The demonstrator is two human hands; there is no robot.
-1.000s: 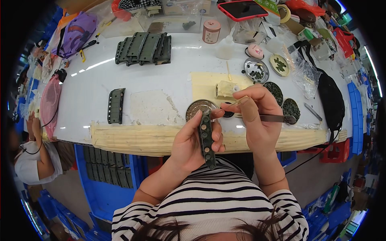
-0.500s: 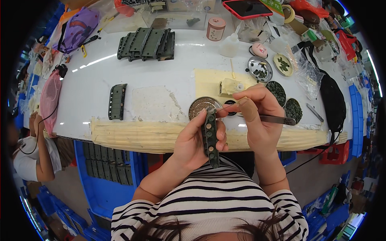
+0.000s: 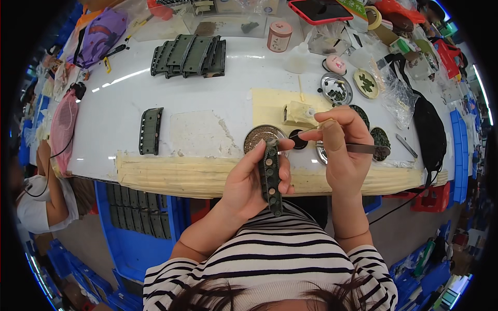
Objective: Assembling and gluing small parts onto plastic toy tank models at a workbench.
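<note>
My left hand (image 3: 244, 179) is closed round a narrow dark green strip (image 3: 271, 179) with round studs and small copper-coloured discs along its face, held upright above the table's front edge. To its right, my right hand (image 3: 346, 160) pinches a thin pointed stick (image 3: 326, 124) between thumb and finger. Metal tweezers (image 3: 369, 149) lie across that same hand, their broad end sticking out to the right. The stick is apart from the strip. Behind the hands are a round tin of brown grains (image 3: 255, 139), a small black dish (image 3: 297, 139) and a tape-wrapped block (image 3: 298, 115).
Stacked green curved panels (image 3: 189, 56) lie at the back, with a single panel (image 3: 151, 131) at left. Dishes of dark green bits (image 3: 380, 139), a second pair of tweezers (image 3: 406, 145) and a black mask (image 3: 430, 129) are at right. A blue crate (image 3: 122, 251) stands below the table.
My right hand has moved right and slightly up, drawing the stick away from the strip's upper end. My left hand and the strip have hardly moved.
</note>
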